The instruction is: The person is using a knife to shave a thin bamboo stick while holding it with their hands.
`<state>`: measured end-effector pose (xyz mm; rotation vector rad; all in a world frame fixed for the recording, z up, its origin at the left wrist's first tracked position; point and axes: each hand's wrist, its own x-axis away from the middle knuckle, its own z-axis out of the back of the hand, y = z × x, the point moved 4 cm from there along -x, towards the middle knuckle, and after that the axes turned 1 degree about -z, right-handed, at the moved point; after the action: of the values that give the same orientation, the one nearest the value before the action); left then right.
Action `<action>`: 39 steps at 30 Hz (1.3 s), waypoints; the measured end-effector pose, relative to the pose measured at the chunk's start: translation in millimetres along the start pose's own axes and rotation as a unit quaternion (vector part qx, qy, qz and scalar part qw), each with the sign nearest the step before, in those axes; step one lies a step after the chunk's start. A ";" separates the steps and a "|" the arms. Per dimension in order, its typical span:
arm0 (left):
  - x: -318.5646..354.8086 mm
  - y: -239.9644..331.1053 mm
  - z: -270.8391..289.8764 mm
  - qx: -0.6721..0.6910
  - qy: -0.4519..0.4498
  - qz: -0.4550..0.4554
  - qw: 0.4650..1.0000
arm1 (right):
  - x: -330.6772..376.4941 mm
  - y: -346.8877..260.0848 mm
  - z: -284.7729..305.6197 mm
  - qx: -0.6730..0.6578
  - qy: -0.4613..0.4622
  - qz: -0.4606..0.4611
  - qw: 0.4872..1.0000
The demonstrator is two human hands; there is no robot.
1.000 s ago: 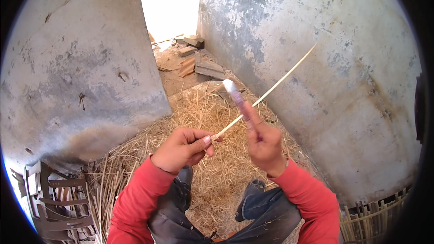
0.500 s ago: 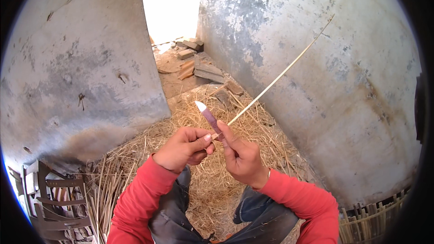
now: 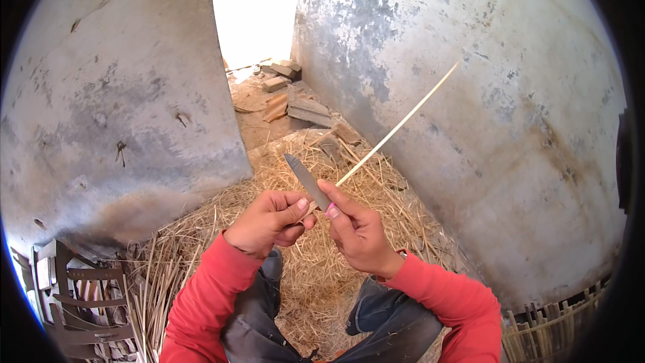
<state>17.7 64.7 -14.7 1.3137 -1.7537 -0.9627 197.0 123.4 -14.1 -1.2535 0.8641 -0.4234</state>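
Note:
My right hand is closed round the pinkish handle of a knife, with the index finger stretched along it. The grey blade points up and left. A long, thin pale stick, perhaps split bamboo, slants from my hands up to the right and tapers toward its far end. Close beside the knife, my left hand pinches the stick's near end between thumb and fingers. Where blade and stick meet is partly hidden by my fingers.
Straw and shavings cover the floor beneath my bent legs. Long strips lie at the left near a dark wooden chair. Bricks and slabs are piled by the bright doorway. Worn walls rise on both sides.
The stick's far end has come down and left, closer to my hands. The knife blade has turned from a bright, purplish glint to plain grey. Both hands have shifted only slightly.

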 end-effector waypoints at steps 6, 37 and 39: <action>4.1 3.5 -4.4 -0.087 0.092 -0.047 0.991 | -7.2 -21.6 20.6 0.137 0.041 0.085 0.986; -7.1 -10.8 -16.1 -0.220 0.095 -0.036 0.970 | -9.0 -20.2 9.9 0.135 -0.026 0.161 0.977; -9.8 -0.9 -4.1 -0.127 0.144 -0.058 0.980 | -3.9 -18.8 3.8 0.151 -0.047 0.160 0.974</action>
<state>23.8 73.5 -14.7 1.3252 -1.3029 -0.9698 200.7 123.2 5.2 -0.8291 0.8666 -0.2244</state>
